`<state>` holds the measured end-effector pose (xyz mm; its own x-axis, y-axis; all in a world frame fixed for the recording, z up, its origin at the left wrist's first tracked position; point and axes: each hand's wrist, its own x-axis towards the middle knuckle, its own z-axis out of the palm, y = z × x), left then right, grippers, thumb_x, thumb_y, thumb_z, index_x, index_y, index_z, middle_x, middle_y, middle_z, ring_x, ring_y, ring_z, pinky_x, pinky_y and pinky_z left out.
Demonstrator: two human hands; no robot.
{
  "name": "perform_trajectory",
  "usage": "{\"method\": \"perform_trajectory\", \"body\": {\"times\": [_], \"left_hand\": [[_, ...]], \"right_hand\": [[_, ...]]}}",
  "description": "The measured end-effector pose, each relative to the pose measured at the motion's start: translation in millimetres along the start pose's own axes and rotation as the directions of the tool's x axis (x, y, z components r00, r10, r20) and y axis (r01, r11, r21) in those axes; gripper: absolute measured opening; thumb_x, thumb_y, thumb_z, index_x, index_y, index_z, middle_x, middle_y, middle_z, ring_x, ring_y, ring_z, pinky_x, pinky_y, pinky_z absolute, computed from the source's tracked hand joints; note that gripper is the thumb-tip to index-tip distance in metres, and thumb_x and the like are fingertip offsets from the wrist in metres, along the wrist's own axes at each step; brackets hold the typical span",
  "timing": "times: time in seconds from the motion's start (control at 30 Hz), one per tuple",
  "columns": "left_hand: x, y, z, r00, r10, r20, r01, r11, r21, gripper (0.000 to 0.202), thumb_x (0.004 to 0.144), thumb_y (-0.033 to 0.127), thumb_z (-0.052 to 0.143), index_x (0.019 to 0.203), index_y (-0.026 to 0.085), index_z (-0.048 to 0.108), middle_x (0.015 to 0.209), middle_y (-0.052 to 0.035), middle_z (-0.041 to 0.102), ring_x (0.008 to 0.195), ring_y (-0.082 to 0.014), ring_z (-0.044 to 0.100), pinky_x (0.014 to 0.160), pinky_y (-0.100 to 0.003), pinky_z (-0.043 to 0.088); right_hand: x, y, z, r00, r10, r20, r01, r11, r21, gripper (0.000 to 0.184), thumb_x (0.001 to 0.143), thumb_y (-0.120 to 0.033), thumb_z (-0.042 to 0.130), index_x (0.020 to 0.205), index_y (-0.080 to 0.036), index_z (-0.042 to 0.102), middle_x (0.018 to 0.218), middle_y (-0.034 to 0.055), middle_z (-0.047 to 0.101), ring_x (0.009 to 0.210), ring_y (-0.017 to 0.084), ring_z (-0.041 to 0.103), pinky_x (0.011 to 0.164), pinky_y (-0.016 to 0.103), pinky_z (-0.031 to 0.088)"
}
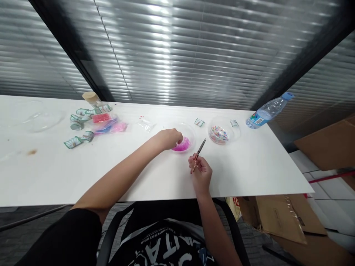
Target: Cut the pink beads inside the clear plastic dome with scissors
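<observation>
My left hand (169,139) reaches over a clear round dish (191,130), its fingers curled together and pointing down. Small bright pink beads (183,145) lie in that dish, right at the fingertips. Whatever those fingers pinch, if anything, is hidden. Just to the right, my right hand (202,170) is closed around the handles of a pair of scissors (200,148). The blades look shut and point up and away, apart from the dish. A second clear dish (213,125) with multicoloured beads (219,134) stands farther right.
At the right stands a tilted-looking water bottle (262,115). Small printed labels or rolls (199,122) lie behind the dishes. Leftward are coloured bead packets (109,123), a small clear bag (146,125), a cork-topped jar (92,98) and clear lids (44,120). Cardboard boxes (280,218) sit beside the table.
</observation>
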<state>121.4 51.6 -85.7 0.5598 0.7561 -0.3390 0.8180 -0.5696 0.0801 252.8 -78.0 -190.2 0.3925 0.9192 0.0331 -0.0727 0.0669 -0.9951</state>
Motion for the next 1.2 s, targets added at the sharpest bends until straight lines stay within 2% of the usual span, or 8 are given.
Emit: {"method": "perform_trajectory", "body": {"times": [0.1,0.3,0.6,0.83,0.9,1.0,1.13,1.2], "left_hand": [[7,2,-2.7,1.000,-0.024,-0.010,0.024,1.000,-0.013,0.032,0.078,0.008,0.054,0.102,0.021,0.070,0.098,-0.0110,0.069,0.082,-0.0218,0.065,0.067,-0.029,0.047],[19,3,0.6,1.000,-0.015,-0.020,0.015,1.000,0.006,0.023,0.072,0.004,0.054,0.082,0.017,0.071,0.092,-0.0120,0.069,0.079,-0.0223,0.065,0.067,-0.030,0.048],[21,2,4.7,1.000,-0.025,0.005,0.025,1.000,-0.003,0.019,0.073,0.005,0.056,0.082,0.015,0.069,0.095,-0.0138,0.069,0.078,-0.0217,0.066,0.066,-0.030,0.049],[2,-9,5.9,0.979,0.032,-0.201,-0.058,0.990,-0.125,0.022,0.087,0.014,0.043,0.091,0.016,0.064,0.089,-0.0099,0.068,0.074,-0.0184,0.063,0.061,-0.027,0.046],[-5,-14,8.1,0.958,0.057,-0.280,-0.114,0.975,-0.191,0.022,0.089,0.018,0.041,0.094,0.018,0.063,0.087,-0.0069,0.068,0.075,-0.0170,0.062,0.063,-0.026,0.046],[-15,-22,14.5,0.891,0.059,-0.451,-0.231,0.912,-0.338,0.023,0.091,0.021,0.044,0.103,0.019,0.063,0.087,-0.0047,0.069,0.075,-0.0162,0.063,0.067,-0.027,0.048],[-26,-30,24.2,0.785,0.068,-0.616,-0.366,0.853,-0.372,0.022,0.093,0.025,0.047,0.101,0.020,0.066,0.098,-0.0047,0.071,0.086,-0.0162,0.065,0.076,-0.029,0.051],[-30,-32,28.1,0.752,0.058,-0.656,-0.416,0.814,-0.405,0.019,0.093,0.025,0.050,0.101,0.021,0.067,0.097,-0.0039,0.071,0.087,-0.0155,0.066,0.077,-0.029,0.052]], "right_hand": [[1,0,0,1.000,-0.008,0.011,0.008,1.000,-0.026,0.036,0.078,-0.051,0.068,0.079,-0.015,0.062,0.075,0.0029,0.061,0.059,0.011,0.047,0.052,0.024,0.040],[1,-3,3,0.999,0.017,0.034,-0.017,1.000,-0.007,0.037,0.078,-0.051,0.067,0.080,-0.016,0.059,0.068,-0.0003,0.056,0.056,0.010,0.045,0.051,0.024,0.038],[0,0,5,0.999,-0.010,0.046,0.008,1.000,0.030,0.038,0.076,-0.046,0.072,0.085,-0.021,0.045,0.059,-0.0066,0.051,0.051,0.010,0.042,0.050,0.022,0.035],[0,2,5,0.994,-0.002,0.110,0.006,0.999,-0.034,0.042,0.081,-0.048,0.066,0.106,-0.016,0.058,0.058,-0.0061,0.046,0.052,0.010,0.040,0.051,0.024,0.034],[0,2,4,0.991,0.019,0.130,-0.017,1.000,-0.017,0.042,0.083,-0.050,0.064,0.107,-0.015,0.060,0.057,-0.0069,0.041,0.052,0.010,0.037,0.050,0.023,0.031],[-2,0,2,0.979,0.045,0.198,-0.053,0.998,0.036,0.038,0.084,-0.048,0.064,0.103,-0.015,0.062,0.054,-0.0080,0.034,0.051,0.009,0.030,0.050,0.023,0.027],[-4,-5,-2,0.948,0.054,0.315,-0.094,0.989,0.112,0.036,0.084,-0.048,0.064,0.099,-0.016,0.066,0.051,-0.0086,0.029,0.049,0.008,0.024,0.049,0.024,0.021],[-5,-6,-5,0.935,0.051,0.352,-0.102,0.986,0.129,0.038,0.082,-0.049,0.066,0.100,-0.015,0.068,0.051,-0.0085,0.027,0.048,0.007,0.022,0.049,0.024,0.020]]}}
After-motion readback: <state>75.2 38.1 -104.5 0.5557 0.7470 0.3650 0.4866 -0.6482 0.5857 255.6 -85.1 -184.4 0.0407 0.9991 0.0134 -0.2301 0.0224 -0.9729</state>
